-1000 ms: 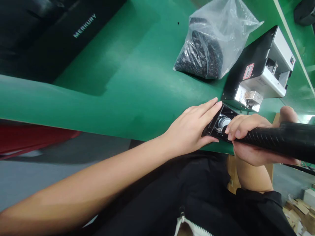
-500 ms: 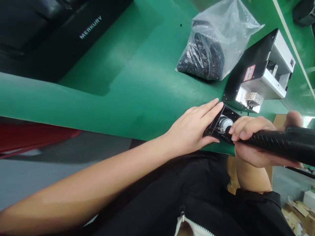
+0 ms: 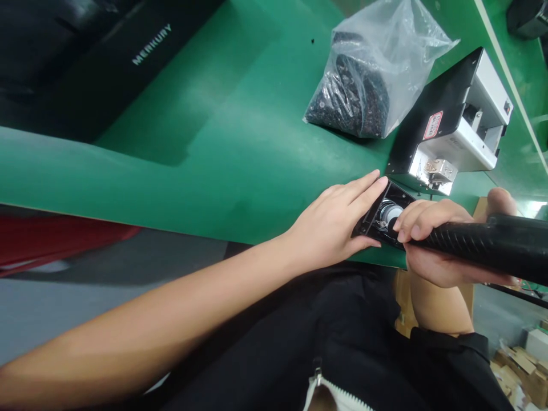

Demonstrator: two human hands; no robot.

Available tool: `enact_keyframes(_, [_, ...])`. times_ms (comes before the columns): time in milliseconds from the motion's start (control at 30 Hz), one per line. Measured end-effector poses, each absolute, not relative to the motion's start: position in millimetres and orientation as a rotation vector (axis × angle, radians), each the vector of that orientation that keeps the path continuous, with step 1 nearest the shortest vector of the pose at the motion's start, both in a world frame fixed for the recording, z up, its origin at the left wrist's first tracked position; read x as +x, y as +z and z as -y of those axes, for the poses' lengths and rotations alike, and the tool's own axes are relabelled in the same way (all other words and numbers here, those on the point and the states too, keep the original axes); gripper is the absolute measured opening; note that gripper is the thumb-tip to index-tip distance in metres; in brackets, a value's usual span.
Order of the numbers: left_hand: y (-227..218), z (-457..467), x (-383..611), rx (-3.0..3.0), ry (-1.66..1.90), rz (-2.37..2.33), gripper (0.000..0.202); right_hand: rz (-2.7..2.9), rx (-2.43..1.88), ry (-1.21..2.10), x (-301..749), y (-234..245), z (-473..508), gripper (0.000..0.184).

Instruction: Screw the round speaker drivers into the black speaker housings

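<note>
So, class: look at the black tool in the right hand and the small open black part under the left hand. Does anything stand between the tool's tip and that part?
Nothing visible does. The right hand grips the black tool, whose tip is hidden behind the fingers right at the open black part. The left hand lies along that part's left side, not across the opening.

- A green tabletop (image 3: 222,148) fills most of the view, its surface matte with a soft sheen of light.
- A pale strip (image 3: 509,74) runs along it at the far right.
- A long black case (image 3: 107,63) with white lettering lies at the upper left.
- Below the tabletop edge, a grey floor (image 3: 64,308) shows, with something red (image 3: 51,245) under the edge at left.
- Cardboard boxes (image 3: 520,365) sit on the floor at the lower right.
</note>
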State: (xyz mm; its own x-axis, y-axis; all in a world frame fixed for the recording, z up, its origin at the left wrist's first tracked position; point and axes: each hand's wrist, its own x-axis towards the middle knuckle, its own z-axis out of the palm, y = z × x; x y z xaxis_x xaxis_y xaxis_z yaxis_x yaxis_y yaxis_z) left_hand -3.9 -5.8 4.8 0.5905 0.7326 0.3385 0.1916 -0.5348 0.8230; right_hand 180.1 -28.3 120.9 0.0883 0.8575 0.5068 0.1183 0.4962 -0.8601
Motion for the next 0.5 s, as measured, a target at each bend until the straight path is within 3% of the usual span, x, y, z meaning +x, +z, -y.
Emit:
enact_keyframes(167, [5.3,5.9,-4.0,2.04,0.868,-0.745,0.121,1.394,-0.882,0.64,178.4,120.3,26.7,0.068])
enact_keyframes(500, [7.0,6.3,-3.0,2.047,0.876,-0.753,0.121,1.412,-0.938,0.642,181.0,126.7,29.4,0.06])
